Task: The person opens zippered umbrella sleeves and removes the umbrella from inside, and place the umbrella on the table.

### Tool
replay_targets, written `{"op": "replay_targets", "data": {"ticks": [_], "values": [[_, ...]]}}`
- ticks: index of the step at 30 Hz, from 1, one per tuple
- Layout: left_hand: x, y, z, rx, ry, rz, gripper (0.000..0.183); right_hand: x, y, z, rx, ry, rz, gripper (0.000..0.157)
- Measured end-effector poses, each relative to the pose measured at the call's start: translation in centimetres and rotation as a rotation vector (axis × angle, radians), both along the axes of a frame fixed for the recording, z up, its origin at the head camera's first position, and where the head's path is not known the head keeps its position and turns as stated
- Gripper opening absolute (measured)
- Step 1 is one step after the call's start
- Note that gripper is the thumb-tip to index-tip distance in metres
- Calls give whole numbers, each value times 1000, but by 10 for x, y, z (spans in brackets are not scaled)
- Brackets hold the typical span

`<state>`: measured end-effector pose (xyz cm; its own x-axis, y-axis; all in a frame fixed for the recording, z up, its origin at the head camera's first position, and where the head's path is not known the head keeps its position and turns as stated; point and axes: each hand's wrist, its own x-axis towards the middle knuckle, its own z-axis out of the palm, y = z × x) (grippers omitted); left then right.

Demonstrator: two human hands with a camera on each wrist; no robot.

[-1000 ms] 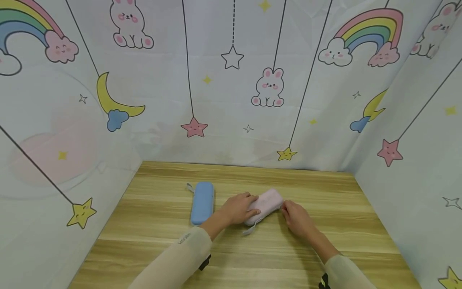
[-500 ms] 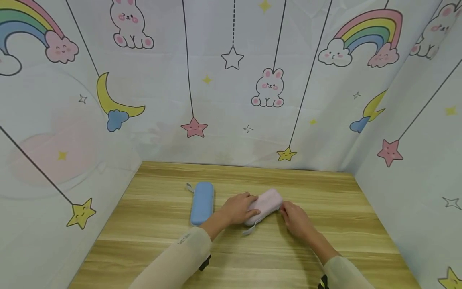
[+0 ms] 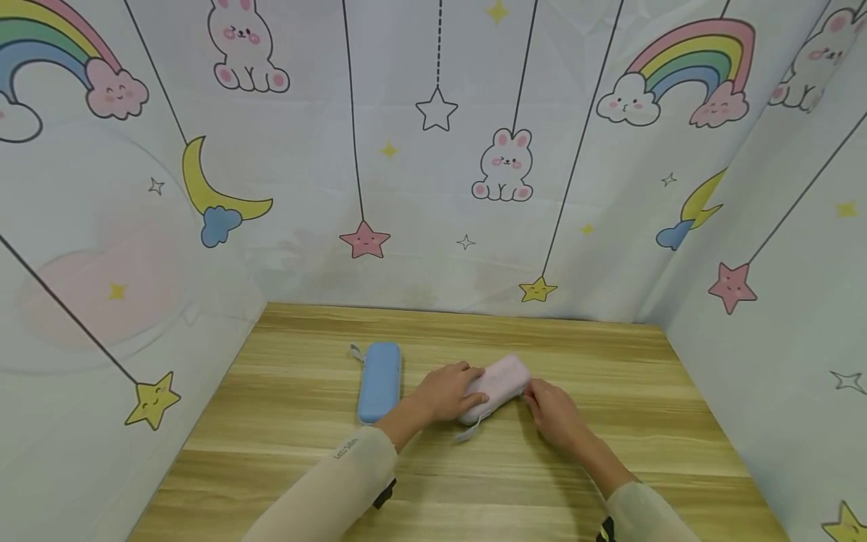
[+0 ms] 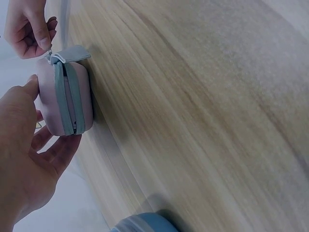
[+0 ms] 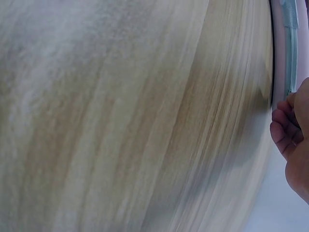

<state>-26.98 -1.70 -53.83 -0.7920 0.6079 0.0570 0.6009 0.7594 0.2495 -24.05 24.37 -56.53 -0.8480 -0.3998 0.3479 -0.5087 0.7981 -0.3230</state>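
Observation:
A pale pink zippered case (image 3: 501, 380) lies slantwise on the wooden table. My left hand (image 3: 443, 391) grips its near left end, thumb on one side and fingers on the other. At the case's right end, my right hand (image 3: 557, 410) pinches the zipper pull, which its fingers mostly hide. Teal zipper tape (image 4: 62, 96) runs down the case in the left wrist view, its two bands parted near the left hand. A grey strap (image 3: 469, 433) hangs from the near end. In the right wrist view, fingertips (image 5: 277, 130) sit right at the zipper's edge.
A blue case (image 3: 381, 380) with a small grey loop lies left of the pink one, beside my left forearm. White curtains (image 3: 433, 263) printed with rabbits, stars and rainbows enclose the table (image 3: 474, 497) at the back and sides.
My right hand has slid slightly left and toward me along the pink case's edge. The left hand and both cases have stayed in place.

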Motion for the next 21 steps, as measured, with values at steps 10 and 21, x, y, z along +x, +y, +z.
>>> {"op": "replay_targets", "data": {"ticks": [10,21], "values": [[1,1,1,-6,-5,7,61,1,-1,-2,-8,46,20,18],[3,1,3,2,-15,7,60,2,-3,1,4,18,18,16]]}}
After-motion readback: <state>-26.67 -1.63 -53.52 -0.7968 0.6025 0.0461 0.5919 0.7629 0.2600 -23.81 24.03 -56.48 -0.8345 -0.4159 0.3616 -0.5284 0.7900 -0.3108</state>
